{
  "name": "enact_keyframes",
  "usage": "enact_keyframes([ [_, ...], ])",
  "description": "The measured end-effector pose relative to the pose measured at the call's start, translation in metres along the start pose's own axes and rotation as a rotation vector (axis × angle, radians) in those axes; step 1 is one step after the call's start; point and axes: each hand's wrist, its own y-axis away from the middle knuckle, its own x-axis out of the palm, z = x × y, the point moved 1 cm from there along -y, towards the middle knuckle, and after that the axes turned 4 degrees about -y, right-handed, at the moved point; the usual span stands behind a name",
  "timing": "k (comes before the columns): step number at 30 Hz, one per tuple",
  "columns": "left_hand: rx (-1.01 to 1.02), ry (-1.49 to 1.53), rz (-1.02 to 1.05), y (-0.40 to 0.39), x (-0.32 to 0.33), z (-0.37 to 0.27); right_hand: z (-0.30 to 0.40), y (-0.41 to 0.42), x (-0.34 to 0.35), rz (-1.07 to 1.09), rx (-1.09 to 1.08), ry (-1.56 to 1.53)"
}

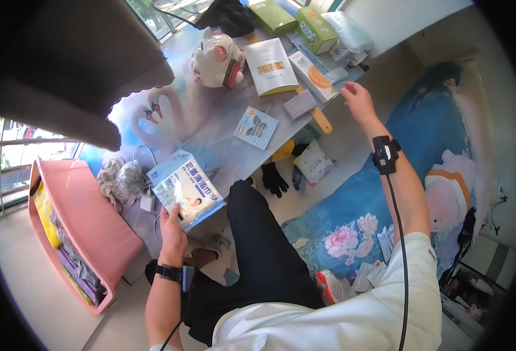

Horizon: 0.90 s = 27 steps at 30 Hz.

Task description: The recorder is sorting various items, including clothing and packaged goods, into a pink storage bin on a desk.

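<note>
My left hand [173, 231] grips the near edge of a plastic pack of cleaning cloths [186, 189] at the left of the table [187, 131]; whether the pack rests on the table I cannot tell. Out past the table's right edge, my right hand [357, 100] is raised with its fingers bent together, and no object shows in it. Nearest to it are a box with an orange printed on it [313, 77], a ribbed grey block [299, 104] and a wooden stick [321, 120]. A small blue packet [256, 127] lies mid-table.
A ceramic piggy bank [216, 59], a white pouch [271, 68] and green boxes [316, 30] stand farther back. Left are a pink plastic bin [86, 210] and a crumpled clear bag [130, 177]. Below the table edge lie a black glove [275, 179] and a white packet [314, 163].
</note>
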Motion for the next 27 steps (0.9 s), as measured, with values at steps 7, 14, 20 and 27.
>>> enact_keyframes([
  [7, 0.019, -0.234, -0.056, -0.041, 0.012, 0.002, -0.031, -0.099, 0.039, 0.047, -0.179, 0.532],
  [14, -0.116, -0.354, -0.194, -0.036, 0.008, 0.008, -0.030, -0.149, 0.063, 0.180, -0.034, 0.855],
  [20, -0.108, -0.325, -0.173, -0.039, 0.006, 0.010, -0.026, -0.142, 0.060, 0.179, -0.224, 0.861],
  [27, -0.145, -0.418, -0.152, -0.036, 0.000, 0.002, 0.021, -0.131, 0.046, 0.178, -0.155, 0.948],
])
